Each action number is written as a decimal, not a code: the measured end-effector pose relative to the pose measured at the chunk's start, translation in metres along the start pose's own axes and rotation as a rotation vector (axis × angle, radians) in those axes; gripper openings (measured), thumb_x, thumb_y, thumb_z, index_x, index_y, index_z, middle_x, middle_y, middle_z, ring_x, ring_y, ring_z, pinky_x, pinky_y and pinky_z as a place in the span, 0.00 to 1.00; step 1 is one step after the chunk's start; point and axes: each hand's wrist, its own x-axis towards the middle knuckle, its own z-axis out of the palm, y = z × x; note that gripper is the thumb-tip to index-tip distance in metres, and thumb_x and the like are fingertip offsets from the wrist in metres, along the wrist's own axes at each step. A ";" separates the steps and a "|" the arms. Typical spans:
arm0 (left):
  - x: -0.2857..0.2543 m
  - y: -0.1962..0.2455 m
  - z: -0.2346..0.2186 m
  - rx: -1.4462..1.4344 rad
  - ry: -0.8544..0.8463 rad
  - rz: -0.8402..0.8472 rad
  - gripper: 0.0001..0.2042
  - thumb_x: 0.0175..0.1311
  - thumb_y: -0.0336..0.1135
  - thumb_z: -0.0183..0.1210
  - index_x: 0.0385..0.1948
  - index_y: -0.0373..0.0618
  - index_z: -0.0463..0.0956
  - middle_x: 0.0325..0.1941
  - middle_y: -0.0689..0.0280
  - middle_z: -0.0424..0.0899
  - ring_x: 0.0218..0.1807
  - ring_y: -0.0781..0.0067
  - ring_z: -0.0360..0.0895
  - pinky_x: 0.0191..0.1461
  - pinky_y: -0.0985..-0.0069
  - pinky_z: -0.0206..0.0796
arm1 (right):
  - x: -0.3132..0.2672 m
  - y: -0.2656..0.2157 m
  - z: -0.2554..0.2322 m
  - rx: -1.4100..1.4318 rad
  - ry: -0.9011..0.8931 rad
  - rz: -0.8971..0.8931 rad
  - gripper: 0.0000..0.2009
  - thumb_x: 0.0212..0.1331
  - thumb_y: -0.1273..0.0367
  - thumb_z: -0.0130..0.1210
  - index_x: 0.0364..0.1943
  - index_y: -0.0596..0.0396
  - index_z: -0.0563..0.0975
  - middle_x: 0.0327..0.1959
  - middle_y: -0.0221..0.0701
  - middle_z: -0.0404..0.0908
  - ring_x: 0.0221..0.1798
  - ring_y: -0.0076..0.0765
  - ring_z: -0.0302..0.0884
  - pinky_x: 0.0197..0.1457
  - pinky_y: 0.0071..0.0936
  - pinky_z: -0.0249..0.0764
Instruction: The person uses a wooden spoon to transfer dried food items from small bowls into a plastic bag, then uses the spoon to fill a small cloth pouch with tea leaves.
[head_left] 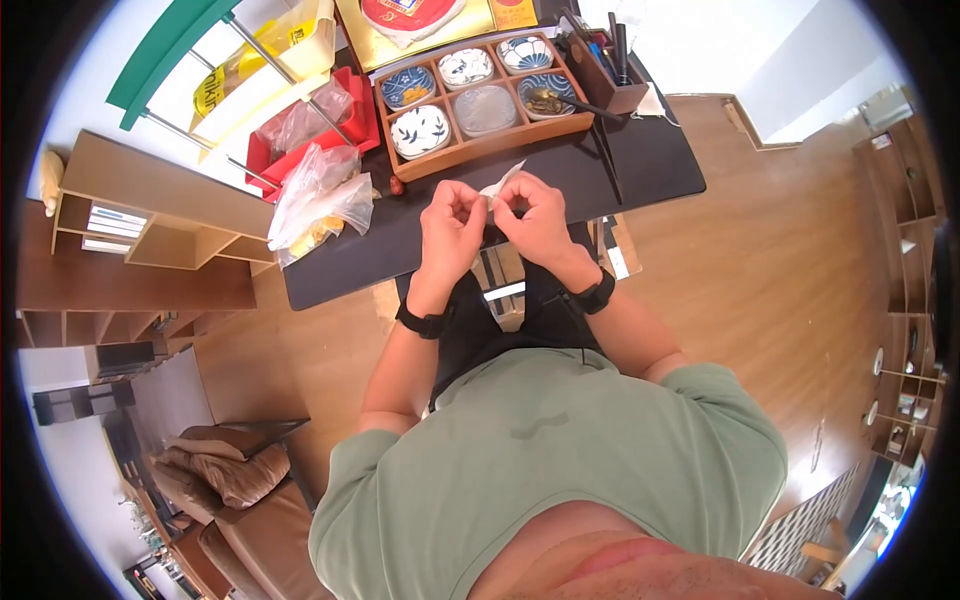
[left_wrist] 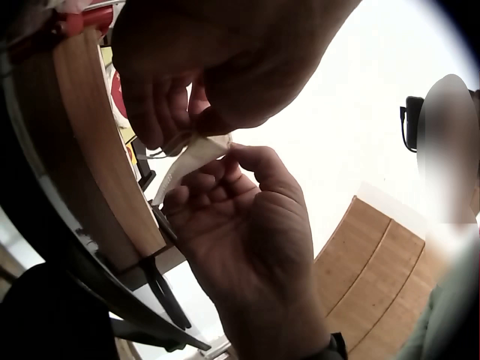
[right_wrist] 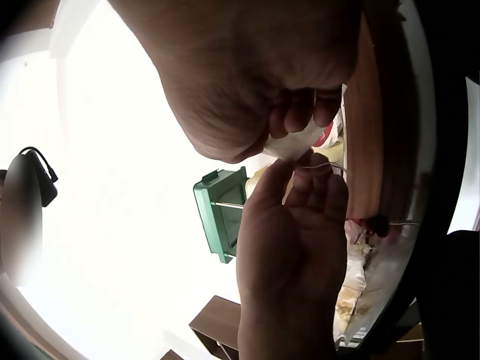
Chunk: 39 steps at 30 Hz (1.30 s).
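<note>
A small white drawstring bag point(head_left: 508, 176), thin and flat like a tea filter bag, is between my two hands above the table's near edge. My left hand point(head_left: 450, 228) pinches it between thumb and forefinger. The right hand point(head_left: 538, 218) pinches its other side, with the fingertips of both hands almost meeting. In the left wrist view the bag point(left_wrist: 193, 156) tapers to a point below the left fingers, and a thin string point(left_wrist: 155, 155) sticks out at its side. In the right wrist view the right fingers partly hide the bag point(right_wrist: 294, 144).
Beyond my hands, a wooden compartment tray point(head_left: 470, 158) holds several patterned bowls, one with a spoon. Plastic bags point(head_left: 325, 200) and a red bin point(head_left: 365, 120) stand left. A pen holder point(head_left: 610, 90), dark sticks point(head_left: 607, 165) and another white bag point(head_left: 652, 103) are right.
</note>
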 end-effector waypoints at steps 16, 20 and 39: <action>-0.007 0.008 -0.020 0.195 -0.051 0.220 0.09 0.61 0.18 0.63 0.43 0.36 0.81 0.43 0.68 0.77 0.39 0.82 0.73 0.43 0.84 0.66 | 0.009 0.059 -0.133 -0.822 0.262 0.106 0.12 0.54 0.63 0.66 0.37 0.52 0.80 0.38 0.32 0.80 0.46 0.44 0.79 0.50 0.40 0.77; -0.004 -0.003 -0.025 0.191 -0.070 0.260 0.08 0.60 0.20 0.66 0.40 0.37 0.81 0.39 0.69 0.77 0.34 0.85 0.68 0.36 0.84 0.60 | 0.016 0.065 -0.137 -0.828 0.252 0.134 0.08 0.54 0.64 0.64 0.34 0.52 0.81 0.36 0.32 0.81 0.45 0.44 0.80 0.47 0.41 0.78; 0.007 0.013 -0.028 0.360 -0.039 0.318 0.06 0.59 0.25 0.69 0.31 0.37 0.79 0.32 0.63 0.78 0.30 0.72 0.74 0.34 0.77 0.66 | 0.049 0.085 -0.149 -0.853 0.283 -0.009 0.09 0.55 0.63 0.68 0.34 0.51 0.84 0.31 0.31 0.80 0.38 0.43 0.81 0.38 0.41 0.77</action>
